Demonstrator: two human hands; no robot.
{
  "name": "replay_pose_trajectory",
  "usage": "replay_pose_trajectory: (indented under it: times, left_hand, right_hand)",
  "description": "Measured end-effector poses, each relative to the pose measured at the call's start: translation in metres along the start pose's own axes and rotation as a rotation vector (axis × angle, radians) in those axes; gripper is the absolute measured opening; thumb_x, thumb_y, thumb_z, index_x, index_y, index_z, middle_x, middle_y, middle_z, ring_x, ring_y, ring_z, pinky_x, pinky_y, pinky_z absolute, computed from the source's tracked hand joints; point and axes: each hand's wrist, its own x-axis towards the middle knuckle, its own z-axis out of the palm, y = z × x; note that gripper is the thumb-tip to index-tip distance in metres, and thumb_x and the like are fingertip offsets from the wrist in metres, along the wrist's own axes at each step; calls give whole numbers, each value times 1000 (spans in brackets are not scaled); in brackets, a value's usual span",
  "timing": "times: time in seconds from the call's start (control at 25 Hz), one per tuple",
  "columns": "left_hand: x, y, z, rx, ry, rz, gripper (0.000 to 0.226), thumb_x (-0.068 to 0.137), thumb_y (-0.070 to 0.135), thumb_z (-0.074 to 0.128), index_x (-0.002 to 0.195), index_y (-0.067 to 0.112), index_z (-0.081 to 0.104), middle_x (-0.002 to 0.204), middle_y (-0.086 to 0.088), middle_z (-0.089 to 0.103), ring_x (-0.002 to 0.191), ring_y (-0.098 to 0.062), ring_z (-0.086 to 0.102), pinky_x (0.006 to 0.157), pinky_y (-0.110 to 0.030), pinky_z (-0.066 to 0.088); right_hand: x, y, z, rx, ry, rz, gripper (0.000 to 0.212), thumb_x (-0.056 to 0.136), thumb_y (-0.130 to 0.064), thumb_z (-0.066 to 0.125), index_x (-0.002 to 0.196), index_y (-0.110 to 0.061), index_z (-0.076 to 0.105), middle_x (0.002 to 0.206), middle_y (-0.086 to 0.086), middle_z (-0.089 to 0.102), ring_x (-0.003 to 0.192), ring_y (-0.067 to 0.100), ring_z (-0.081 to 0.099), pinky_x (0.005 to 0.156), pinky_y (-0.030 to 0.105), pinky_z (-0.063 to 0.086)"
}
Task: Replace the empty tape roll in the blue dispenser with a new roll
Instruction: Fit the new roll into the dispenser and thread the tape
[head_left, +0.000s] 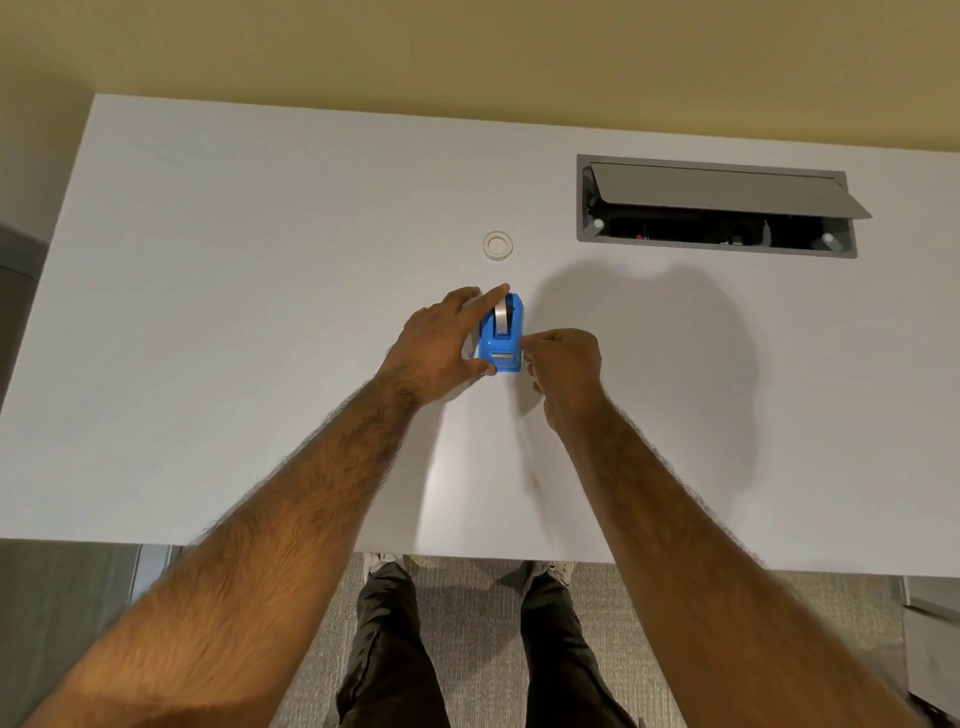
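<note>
Head view: a blue dispenser (502, 335) stands on the white counter (260, 312), near its middle. A roll (502, 315) sits in the dispenser's well, its grey band showing on top. The left hand (441, 345) is spread wide over the dispenser's 9 o'clock side — thumb against the near corner, index finger laid along the top toward 12 o'clock — steadying it. The right hand (563, 371) is at the 3 o'clock side, fingers pinched narrow just beside the dispenser's near edge; whether they hold a tape end I cannot tell. A pale ring-shaped core (497, 245) lies flat at 12 o'clock, apart from the dispenser. At 2 o'clock a grey cable hatch (717, 208) stands open in the counter.
</note>
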Motion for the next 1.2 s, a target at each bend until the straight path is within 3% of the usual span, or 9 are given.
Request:
replay_pose_trajectory:
  times: [0.08,0.24,0.4,0.52,0.72,0.88,1.0,1.16,1.2]
  left_hand:
    - [1,0,-1,3,-7,0,100,79,44,79,158,36,18,156,-6,40,136,-27,47,112,-49,40]
    - [2,0,-2,11,-14,1,99,78,45,78,158,35,20,152,-6,45,133,-27,49,110,-49,42]
    - [3,-1,-2,7,-11,-2,98,77,47,79,157,35,23,151,-5,47,131,-26,51,109,-47,43]
    - [4,-1,-1,4,-5,1,98,77,47,79,157,34,24,150,-4,48,131,-25,51,109,-46,43]
    - [4,-2,1,-6,8,0,98,77,46,79,157,34,24,147,-3,51,128,-24,53,107,-44,42]
    - [4,-1,2,-12,18,-2,97,77,47,79,157,34,25,141,-2,56,121,-23,56,104,-41,43]
    - [4,0,2,-6,19,-10,98,77,48,79,156,36,24,137,-2,58,119,-23,57,103,-41,44]
    - [4,0,1,-9,20,-17,99,77,48,80,157,34,24,136,-2,60,119,-24,57,104,-41,43]
    - [4,0,1,-8,20,-15,99,77,48,80,157,33,24,136,-3,60,119,-25,57,104,-41,43]
  right_hand:
    - [2,-7,2,-17,-20,60,23,88,-23,65,94,-1,64,83,11,62,68,18,55,79,33,55]
    - [1,-15,3,111,-81,150,33,86,-30,68,106,-5,62,86,8,61,61,13,53,65,24,49]
    - [3,-20,8,100,-112,142,46,80,-36,74,110,-5,61,103,13,68,77,18,62,87,32,53]
    - [4,-23,10,135,-107,155,45,79,-33,76,109,-3,60,105,14,69,85,23,67,93,35,54]
    - [3,-23,10,166,-85,195,41,83,-26,73,113,-2,59,97,13,64,83,21,65,90,30,53]
    - [-3,-24,11,247,-75,225,38,83,-22,72,114,-3,60,94,9,63,63,12,58,67,23,50]
    - [-4,-26,10,256,-77,232,38,84,-24,70,115,-4,59,96,9,63,61,12,57,56,18,44]
    - [-5,-26,8,217,-76,238,35,88,-24,67,115,-4,58,95,10,61,72,15,60,73,23,50]
    - [-5,-25,8,219,-70,241,35,87,-23,67,115,-3,59,93,10,61,74,15,59,72,23,51]
